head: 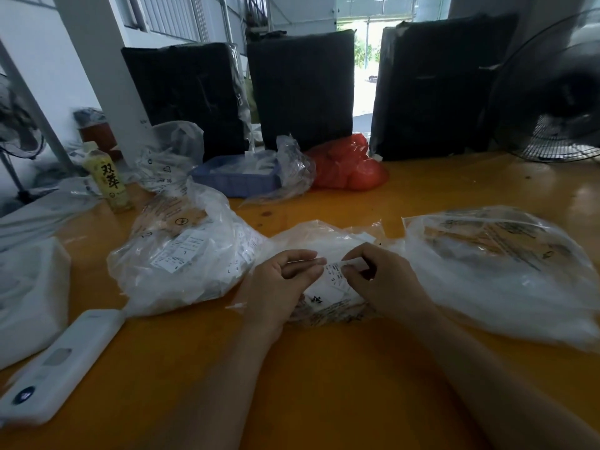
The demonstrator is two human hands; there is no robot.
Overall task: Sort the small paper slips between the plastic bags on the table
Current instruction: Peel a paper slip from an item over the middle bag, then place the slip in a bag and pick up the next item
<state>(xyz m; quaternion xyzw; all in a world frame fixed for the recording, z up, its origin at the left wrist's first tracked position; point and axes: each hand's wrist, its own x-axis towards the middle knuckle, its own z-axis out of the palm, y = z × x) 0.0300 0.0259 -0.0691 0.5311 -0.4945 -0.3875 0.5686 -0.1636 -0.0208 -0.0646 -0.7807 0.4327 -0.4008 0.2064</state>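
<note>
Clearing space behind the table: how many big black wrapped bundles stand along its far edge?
3. One black bundle at far left behind the clear bags, one in the middle behind the blue tray, one at right beside the fan. More could be hidden out of frame.

1. Daylight floods through the doorway (pixel 365 69), blown out white behind the black bundles (pixel 300 89).
2. Glare streaks the orange table (pixel 454 196) right of that doorway.
3. Foreground arms sit dim; the frame edges bend and blur, notably the fan (pixel 558 92).
</note>
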